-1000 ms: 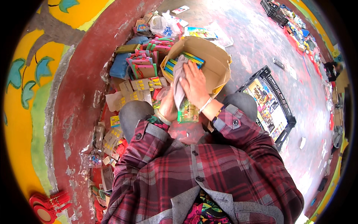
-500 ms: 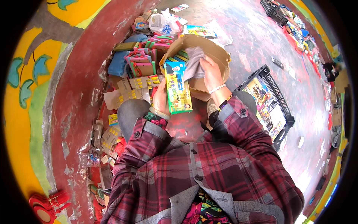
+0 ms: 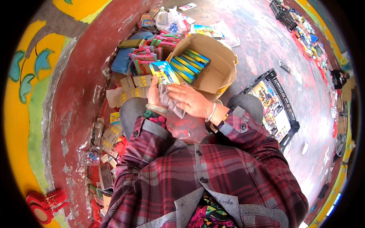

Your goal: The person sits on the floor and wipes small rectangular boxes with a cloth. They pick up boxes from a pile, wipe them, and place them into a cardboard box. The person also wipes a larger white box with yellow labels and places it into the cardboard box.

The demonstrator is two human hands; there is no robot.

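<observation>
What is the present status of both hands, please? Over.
Left hand holding colourful box. Right hand over grey cloth, against box's near end. Open carton just ahead; nothing visibly blocking.

Worn floor (image 3: 262,45), mottled grey and red. Directly on it: open cardboard box (image 3: 220,66) near middle; black plastic crate (image 3: 285,97) to right of box; dark oblong object (image 3: 284,67) just beyond crate; white scrap (image 3: 305,148) right of crate; small white packet (image 3: 188,7) at far edge; second black crate (image 3: 281,15), far right, beside strewn clutter (image 3: 310,47).
</observation>
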